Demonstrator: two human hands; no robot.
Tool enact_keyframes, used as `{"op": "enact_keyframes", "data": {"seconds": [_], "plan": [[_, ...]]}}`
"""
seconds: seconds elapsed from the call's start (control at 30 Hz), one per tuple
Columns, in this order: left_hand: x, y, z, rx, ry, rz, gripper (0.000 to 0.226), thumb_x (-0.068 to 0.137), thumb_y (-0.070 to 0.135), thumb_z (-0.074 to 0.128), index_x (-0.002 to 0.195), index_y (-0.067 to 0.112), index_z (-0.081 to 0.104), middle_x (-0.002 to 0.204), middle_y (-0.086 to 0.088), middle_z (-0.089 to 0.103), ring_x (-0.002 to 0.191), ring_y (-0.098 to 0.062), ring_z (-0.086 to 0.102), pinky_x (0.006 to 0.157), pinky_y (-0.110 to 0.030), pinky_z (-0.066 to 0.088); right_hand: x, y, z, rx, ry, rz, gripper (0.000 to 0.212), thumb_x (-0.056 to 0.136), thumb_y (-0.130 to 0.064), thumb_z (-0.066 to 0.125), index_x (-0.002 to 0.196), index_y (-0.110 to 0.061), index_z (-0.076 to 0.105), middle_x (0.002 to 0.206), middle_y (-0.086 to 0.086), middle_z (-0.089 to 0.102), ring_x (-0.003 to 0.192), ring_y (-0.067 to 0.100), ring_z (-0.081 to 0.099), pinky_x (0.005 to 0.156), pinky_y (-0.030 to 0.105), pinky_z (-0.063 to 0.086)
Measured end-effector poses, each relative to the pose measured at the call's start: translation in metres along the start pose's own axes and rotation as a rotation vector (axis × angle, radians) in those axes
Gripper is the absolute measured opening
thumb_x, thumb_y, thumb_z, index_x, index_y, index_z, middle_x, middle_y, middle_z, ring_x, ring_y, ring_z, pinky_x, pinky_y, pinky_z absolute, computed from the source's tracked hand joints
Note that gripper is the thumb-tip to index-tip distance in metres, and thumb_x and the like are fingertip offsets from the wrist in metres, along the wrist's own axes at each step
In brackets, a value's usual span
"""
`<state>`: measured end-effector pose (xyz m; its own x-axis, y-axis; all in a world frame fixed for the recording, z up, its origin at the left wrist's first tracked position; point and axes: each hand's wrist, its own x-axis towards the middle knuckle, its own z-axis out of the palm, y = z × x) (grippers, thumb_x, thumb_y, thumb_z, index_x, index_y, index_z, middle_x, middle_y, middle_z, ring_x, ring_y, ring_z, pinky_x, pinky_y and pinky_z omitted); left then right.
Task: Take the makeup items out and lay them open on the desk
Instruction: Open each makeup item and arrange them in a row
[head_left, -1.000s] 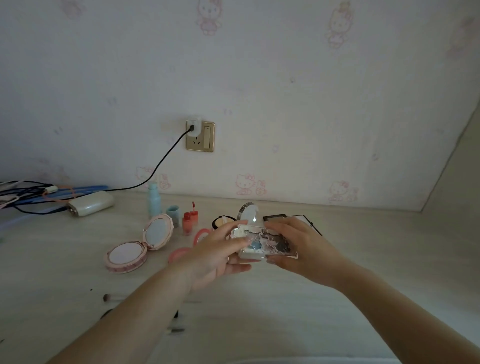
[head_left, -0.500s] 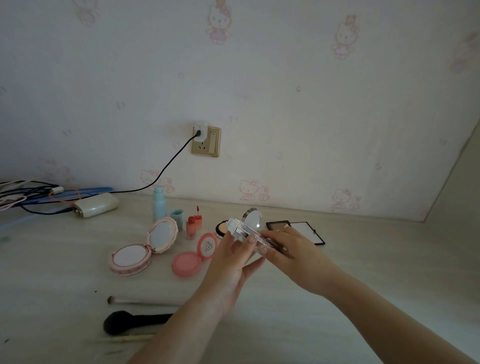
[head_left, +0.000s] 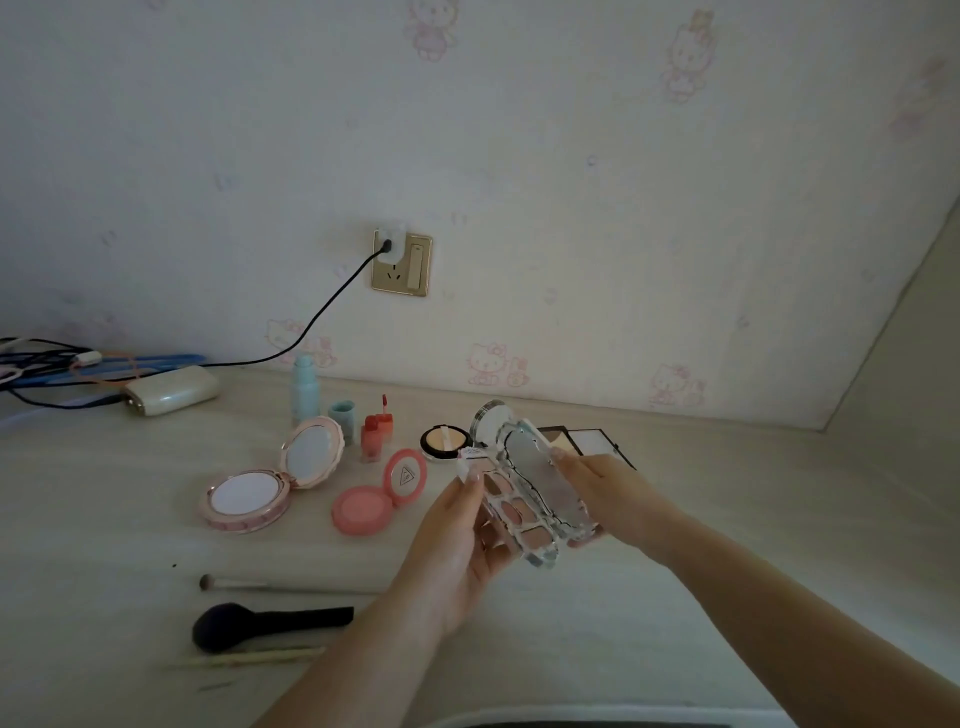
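Above the desk I hold an ornate eyeshadow palette, partly open, its pink and brown pans showing. My left hand grips the pan half from below. My right hand holds the mirrored lid tilted up. On the desk lie open a pink powder compact, a coral blush, a round concealer pot with its upright lid, and a black-framed palette behind my right hand. A red lip tint stands with its wand out.
A blue bottle and its cap stand near the wall. Several brushes lie at the front left. A white power bank and cables sit at the far left; a cord runs to the wall socket.
The palette was shut and flat between both hands; it turned on edge and its lid has swung open. The view shifted, bringing the brushes into sight.
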<state>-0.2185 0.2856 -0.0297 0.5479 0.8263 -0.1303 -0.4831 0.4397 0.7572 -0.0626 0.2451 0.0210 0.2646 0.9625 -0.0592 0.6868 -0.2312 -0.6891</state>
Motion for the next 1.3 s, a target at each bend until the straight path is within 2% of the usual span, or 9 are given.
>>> {"op": "enact_keyframes", "data": {"seconds": [0.13,0.27,0.43,0.57,0.67,0.83,0.97,1.17,1.3], "plan": [[0.003,-0.003,-0.004,-0.035,0.097,-0.035,0.031,0.1,0.029,0.043,0.104,0.007,0.064,0.081,-0.008,0.074,0.063,-0.016,0.069,0.048,-0.027,0.055,0.002,0.002,0.0,0.293,-0.021,0.119,0.042,0.098,-0.043,0.038,0.091,-0.014,0.068,0.084,0.009,0.074,0.069,0.019,0.07,0.064,0.035,0.061],[0.002,-0.003,-0.007,-0.004,0.15,-0.034,0.03,0.1,0.028,0.043,0.102,0.007,0.065,0.08,-0.008,0.073,0.063,-0.017,0.069,0.05,-0.027,0.055,0.005,0.004,0.007,0.313,-0.017,0.151,0.042,0.097,-0.044,0.04,0.089,-0.013,0.067,0.082,0.009,0.072,0.068,0.019,0.069,0.064,0.034,0.06],[-0.001,-0.002,-0.014,0.096,0.149,0.021,0.02,0.097,0.013,0.046,0.106,0.006,0.063,0.088,-0.009,0.074,0.075,-0.02,0.071,0.062,-0.032,0.057,0.02,0.018,0.013,0.147,0.064,0.107,0.085,0.071,-0.074,0.036,0.101,0.003,0.054,0.103,0.03,0.059,0.068,0.021,0.054,0.088,0.06,0.048],[-0.005,-0.004,-0.017,0.205,0.134,0.06,0.02,0.095,0.01,0.05,0.108,0.007,0.066,0.099,-0.01,0.074,0.093,-0.022,0.071,0.083,-0.038,0.056,0.032,0.027,0.021,0.081,0.09,0.105,0.069,0.089,-0.06,0.034,0.092,0.006,0.055,0.073,0.017,0.059,0.067,0.024,0.055,0.076,0.033,0.049],[-0.005,-0.005,-0.017,0.184,0.163,0.024,0.021,0.094,0.01,0.051,0.107,0.004,0.066,0.1,-0.011,0.074,0.097,-0.024,0.069,0.093,-0.04,0.052,0.036,0.027,0.026,0.034,0.098,0.091,0.048,0.096,-0.048,0.034,0.07,-0.009,0.045,0.065,0.006,0.044,0.063,0.019,0.045,0.066,0.03,0.038],[-0.002,-0.005,-0.015,0.112,0.208,0.011,0.022,0.093,0.006,0.048,0.109,0.003,0.064,0.101,-0.012,0.073,0.094,-0.022,0.069,0.082,-0.034,0.054,0.04,0.022,0.029,-0.065,0.105,0.065,0.047,0.099,-0.04,0.033,0.059,-0.016,0.031,0.056,-0.002,0.033,0.053,0.013,0.033,0.054,0.028,0.026],[-0.003,-0.003,-0.011,0.114,0.207,0.029,0.022,0.092,0.006,0.05,0.107,0.003,0.065,0.097,-0.012,0.074,0.082,-0.017,0.071,0.068,-0.026,0.053,0.045,0.023,0.03,-0.097,0.094,0.06,0.048,0.099,-0.042,0.032,0.059,-0.015,0.035,0.057,0.0,0.039,0.055,0.015,0.041,0.058,0.028,0.033],[-0.003,0.0,-0.007,0.149,0.241,0.04,0.011,0.08,0.012,0.062,0.087,0.003,0.064,0.081,-0.01,0.071,0.07,-0.018,0.067,0.074,-0.031,0.047,0.048,0.026,0.031,-0.088,0.087,0.065,0.049,0.099,-0.043,0.032,0.059,-0.015,0.036,0.057,-0.001,0.04,0.055,0.015,0.043,0.057,0.027,0.034],[-0.006,0.0,-0.007,0.183,0.205,0.039,0.012,0.087,0.003,0.053,0.085,0.003,0.065,0.075,-0.008,0.073,0.066,-0.014,0.069,0.075,-0.034,0.05,0.049,0.026,0.034,-0.082,0.084,0.074,0.05,0.098,-0.045,0.032,0.059,-0.014,0.037,0.057,-0.001,0.039,0.055,0.015,0.043,0.059,0.027,0.036]]}}
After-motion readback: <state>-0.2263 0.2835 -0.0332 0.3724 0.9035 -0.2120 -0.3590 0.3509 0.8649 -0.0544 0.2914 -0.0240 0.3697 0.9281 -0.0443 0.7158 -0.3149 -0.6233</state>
